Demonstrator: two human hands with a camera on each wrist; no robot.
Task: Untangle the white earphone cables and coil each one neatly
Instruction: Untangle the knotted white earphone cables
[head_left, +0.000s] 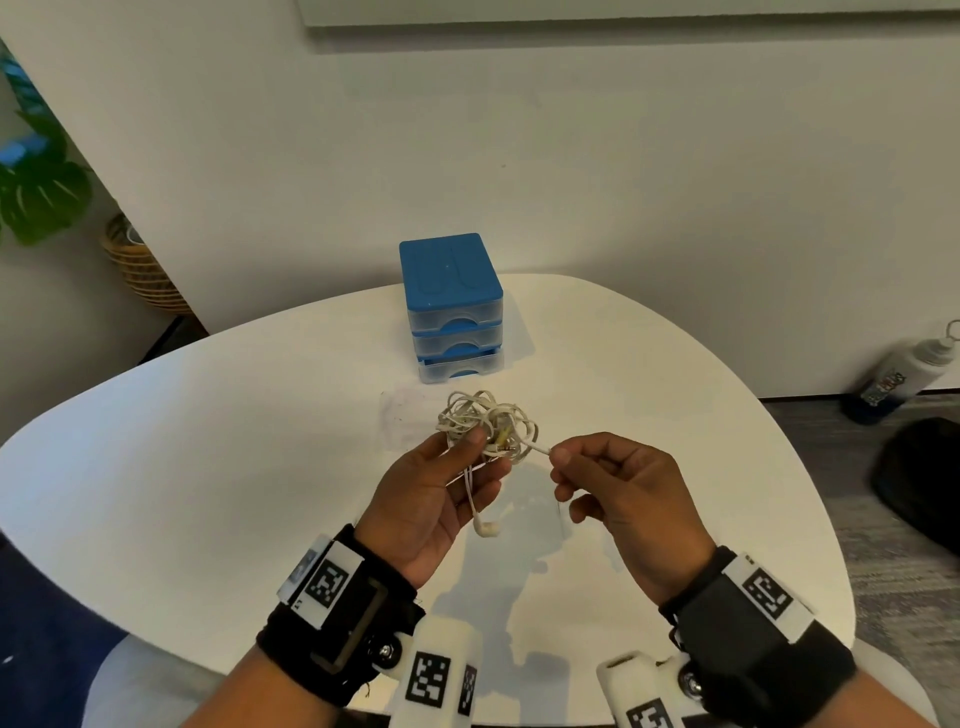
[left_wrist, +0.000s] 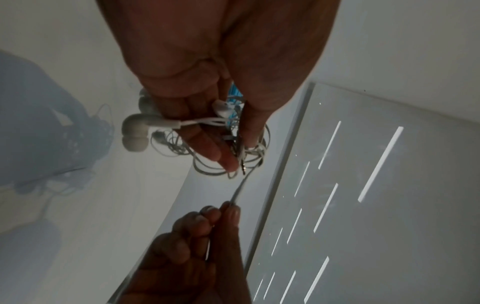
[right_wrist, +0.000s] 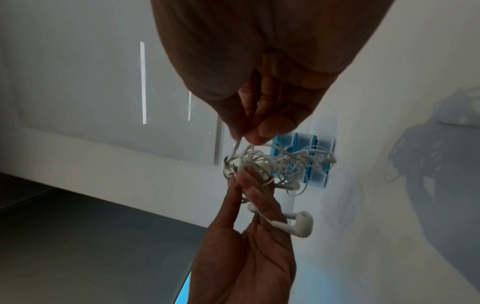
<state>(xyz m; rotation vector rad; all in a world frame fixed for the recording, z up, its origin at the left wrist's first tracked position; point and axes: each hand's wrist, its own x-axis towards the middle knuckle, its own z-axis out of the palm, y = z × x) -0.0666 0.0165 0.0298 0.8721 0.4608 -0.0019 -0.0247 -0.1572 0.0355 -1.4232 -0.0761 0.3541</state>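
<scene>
Blue drawer unit behind cable tangle

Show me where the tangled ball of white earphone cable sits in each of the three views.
Head: the cable tangle is at centre, gripped by the left hand, just in front of the blue drawer unit.
Left wrist: the tangle is at centre, below the left fingers.
Right wrist: the tangle is at centre, between both hands.
Shared landmark: the strand pinched by the right hand leads into the tangle in all three.
</scene>
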